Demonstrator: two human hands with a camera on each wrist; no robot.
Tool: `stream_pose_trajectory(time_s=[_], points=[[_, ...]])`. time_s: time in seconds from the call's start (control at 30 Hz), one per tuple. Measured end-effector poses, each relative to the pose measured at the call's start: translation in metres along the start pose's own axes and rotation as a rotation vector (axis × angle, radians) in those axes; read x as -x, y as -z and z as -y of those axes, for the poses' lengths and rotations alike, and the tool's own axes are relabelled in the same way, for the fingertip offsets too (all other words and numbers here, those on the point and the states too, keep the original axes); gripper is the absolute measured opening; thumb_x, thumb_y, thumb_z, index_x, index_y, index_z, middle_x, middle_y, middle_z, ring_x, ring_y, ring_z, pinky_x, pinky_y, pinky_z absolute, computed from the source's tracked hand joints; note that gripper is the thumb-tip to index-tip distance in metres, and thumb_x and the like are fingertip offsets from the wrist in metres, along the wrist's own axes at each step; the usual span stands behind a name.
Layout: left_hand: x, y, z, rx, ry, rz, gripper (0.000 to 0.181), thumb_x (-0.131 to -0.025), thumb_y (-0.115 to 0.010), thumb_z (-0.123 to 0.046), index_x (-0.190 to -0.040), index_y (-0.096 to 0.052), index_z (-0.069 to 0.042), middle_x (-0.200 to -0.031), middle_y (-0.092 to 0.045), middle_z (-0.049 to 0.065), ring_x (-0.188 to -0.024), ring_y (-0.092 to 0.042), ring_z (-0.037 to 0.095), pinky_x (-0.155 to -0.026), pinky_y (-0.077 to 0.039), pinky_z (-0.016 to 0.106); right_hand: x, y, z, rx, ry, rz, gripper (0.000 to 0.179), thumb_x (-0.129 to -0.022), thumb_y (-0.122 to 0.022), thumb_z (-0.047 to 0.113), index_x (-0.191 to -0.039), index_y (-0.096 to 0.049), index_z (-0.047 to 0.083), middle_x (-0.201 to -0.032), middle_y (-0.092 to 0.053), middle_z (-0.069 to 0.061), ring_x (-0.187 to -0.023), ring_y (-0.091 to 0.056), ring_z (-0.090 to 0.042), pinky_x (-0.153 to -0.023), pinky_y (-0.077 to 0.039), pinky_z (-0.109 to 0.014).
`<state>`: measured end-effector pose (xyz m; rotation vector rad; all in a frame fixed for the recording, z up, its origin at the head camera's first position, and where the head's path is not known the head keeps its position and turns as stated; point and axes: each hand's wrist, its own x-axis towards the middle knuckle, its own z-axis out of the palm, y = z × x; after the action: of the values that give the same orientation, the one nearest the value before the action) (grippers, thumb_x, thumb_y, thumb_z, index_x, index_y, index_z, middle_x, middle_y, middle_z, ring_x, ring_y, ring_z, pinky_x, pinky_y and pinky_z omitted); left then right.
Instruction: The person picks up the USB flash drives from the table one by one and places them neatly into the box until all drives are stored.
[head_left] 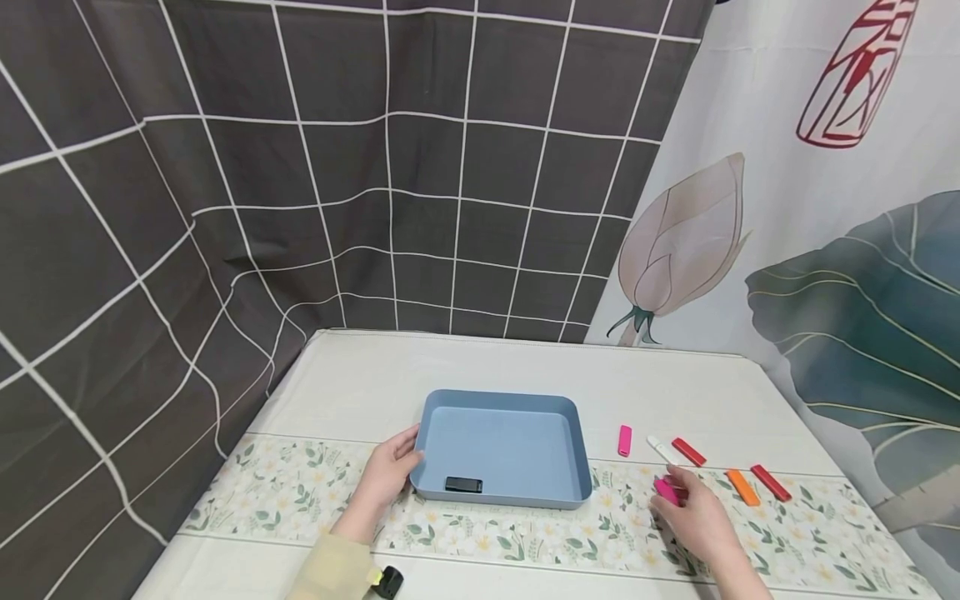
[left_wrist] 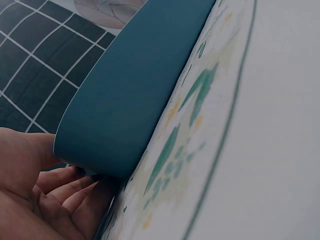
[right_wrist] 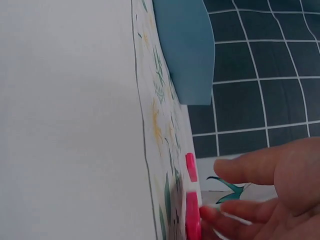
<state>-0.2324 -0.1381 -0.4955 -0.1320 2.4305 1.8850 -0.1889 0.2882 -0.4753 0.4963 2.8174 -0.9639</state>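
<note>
The left hand (head_left: pixel 392 467) grips the left wall of a shallow blue tray (head_left: pixel 502 502), thumb over the rim and fingers along the outside. Inside the tray, near its front left corner, lies a small black stick shaped like a USB flash drive (head_left: pixel 463 484). To the right of the tray, the right hand (head_left: pixel 697 512) is low over the table at a bright pink flash-drive-like stick (head_left: pixel 666 492). The right wrist view shows its fingertips right at this pink stick (right_wrist: pixel 193 215), with the thumb (right_wrist: pixel 245 167) held apart from it.
Beyond the right hand lie another pink stick (head_left: pixel 625 441), a white one (head_left: pixel 662 449) and a red one (head_left: pixel 689 452). An orange stick (head_left: pixel 742 487) and a second red stick (head_left: pixel 771 482) lie farther right. A dark grid curtain (head_left: pixel 450 167) hangs behind the table (head_left: pixel 375 358).
</note>
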Motion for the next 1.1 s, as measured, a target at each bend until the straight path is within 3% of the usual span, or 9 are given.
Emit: stream_pose_trajectory(time_s=[0.23, 0.47, 0.7, 0.87, 1.1], points=[[-0.001, 0.0, 0.0, -0.016, 0.003, -0.002, 0.052, -0.101, -0.055, -0.008, -0.152, -0.047, 0.0, -0.151, -0.053, 0.025, -0.141, -0.051, 0.042, -0.116, -0.046, 0.05, 0.0, -0.005, -0.003, -0.042, 0.092, 0.007, 0.064, -0.092, -0.074, 0.013, -0.148, -0.047, -0.005, -0.135, -0.062, -0.028, -0.123, -0.06, -0.046, -0.104, -0.052, -0.062], [0.0, 0.0, 0.0, -0.015, 0.005, -0.001, 0.052, -0.101, -0.055, -0.008, -0.151, -0.047, 0.0, -0.151, -0.053, 0.024, -0.141, -0.051, 0.042, -0.117, -0.046, 0.05, -0.003, -0.005, -0.008, -0.062, 0.095, 0.005, 0.06, -0.092, -0.074, 0.011, -0.145, -0.052, -0.003, -0.137, -0.062, -0.027, -0.125, -0.058, -0.045, -0.109, -0.047, -0.065], [-0.001, 0.0, 0.0, -0.014, -0.002, -0.003, 0.052, -0.1, -0.055, -0.007, -0.151, -0.047, 0.001, -0.15, -0.053, 0.026, -0.141, -0.052, 0.042, -0.116, -0.047, 0.051, -0.006, -0.005, -0.012, -0.058, 0.099, 0.022, 0.058, -0.09, -0.077, 0.01, -0.141, -0.056, -0.006, -0.128, -0.064, -0.027, -0.112, -0.062, -0.035, -0.096, -0.055, -0.055], [0.0, 0.0, 0.0, -0.016, 0.0, -0.004, 0.052, -0.1, -0.055, -0.007, -0.151, -0.047, 0.001, -0.151, -0.053, 0.026, -0.141, -0.051, 0.043, -0.116, -0.046, 0.051, -0.007, -0.004, -0.016, 0.005, 0.126, 0.032, 0.056, -0.089, -0.078, 0.012, -0.137, -0.059, -0.008, -0.12, -0.063, -0.026, -0.103, -0.062, -0.03, -0.084, -0.056, -0.049], [0.0, 0.001, 0.0, -0.014, -0.004, -0.001, 0.052, -0.1, -0.055, -0.007, -0.151, -0.047, 0.002, -0.151, -0.053, 0.026, -0.141, -0.051, 0.042, -0.116, -0.047, 0.05, -0.006, -0.002, -0.014, 0.076, 0.141, 0.022, 0.049, -0.089, -0.078, 0.01, -0.132, -0.064, -0.008, -0.114, -0.065, -0.024, -0.095, -0.061, -0.026, -0.079, -0.057, -0.046]])
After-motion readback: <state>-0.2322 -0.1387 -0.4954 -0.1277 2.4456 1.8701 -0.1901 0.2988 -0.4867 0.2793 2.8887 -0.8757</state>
